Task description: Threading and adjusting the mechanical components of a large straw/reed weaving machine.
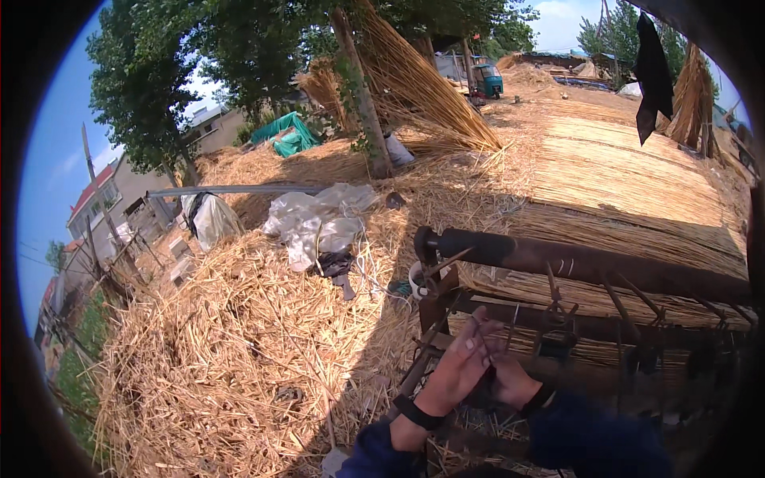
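Observation:
My left hand (456, 370) and my right hand (511, 381) meet in front of a dark metal frame (504, 308) at the lower right. The fingers of both are bent in and pressed together, almost touching. Whatever they pinch is too small or too shaded to make out. Just beyond the fingertips a thin metal rod (514, 320) rises from the frame. A thick dark roller (550, 261) runs across the frame's top, with several hooks and pegs below it. Behind the roller lies a long mat of straw-coloured reeds (613, 179). Dark bands circle both wrists.
Loose chopped reeds (231, 358) heap on the left. Crumpled white plastic sheeting (315, 219) lies beyond them, near a white bucket (417, 277) at the frame's end. A tall reed bundle (426, 80) leans by a tree trunk (362, 103). Dark cloth (653, 80) hangs upper right.

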Demonstrator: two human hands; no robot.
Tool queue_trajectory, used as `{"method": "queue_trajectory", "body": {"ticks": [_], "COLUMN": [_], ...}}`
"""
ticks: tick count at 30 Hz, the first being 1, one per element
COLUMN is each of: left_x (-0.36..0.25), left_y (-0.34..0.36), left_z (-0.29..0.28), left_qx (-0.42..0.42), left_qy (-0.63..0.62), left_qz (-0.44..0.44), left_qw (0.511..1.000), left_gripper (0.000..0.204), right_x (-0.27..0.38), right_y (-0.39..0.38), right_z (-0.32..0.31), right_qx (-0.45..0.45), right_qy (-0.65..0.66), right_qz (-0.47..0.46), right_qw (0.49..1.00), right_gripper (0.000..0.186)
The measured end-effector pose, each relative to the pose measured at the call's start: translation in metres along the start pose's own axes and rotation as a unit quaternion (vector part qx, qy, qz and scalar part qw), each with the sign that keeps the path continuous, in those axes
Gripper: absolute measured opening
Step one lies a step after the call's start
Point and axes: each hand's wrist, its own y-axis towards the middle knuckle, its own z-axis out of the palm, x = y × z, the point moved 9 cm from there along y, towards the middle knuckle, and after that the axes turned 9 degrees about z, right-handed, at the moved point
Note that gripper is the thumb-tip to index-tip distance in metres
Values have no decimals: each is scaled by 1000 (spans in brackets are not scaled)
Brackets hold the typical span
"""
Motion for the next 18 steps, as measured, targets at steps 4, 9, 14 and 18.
{"method": "queue_trajectory", "body": {"ticks": [4, 9, 14, 18], "left_x": [35, 0, 73, 84], "left_y": [-22, -15, -19, -34], "left_z": [-23, -149, -180, -163], "left_qx": [-4, -283, -380, -326], "left_qy": [270, 318, 60, 2], "left_qz": [-13, 94, -43, -118], "left_qw": [963, 900, 922, 938], "left_gripper": [52, 13, 13, 12], "right_x": [21, 37, 58, 23], "right_y": [4, 44, -14, -16], "right_z": [0, -47, -34, -2], "right_qx": [57, -169, -157, 75], "right_qy": [-113, -602, -503, 189], "right_qz": [36, -370, -384, 23], "right_qw": [991, 687, 758, 979], "right_gripper": [13, 27, 33, 39]}}
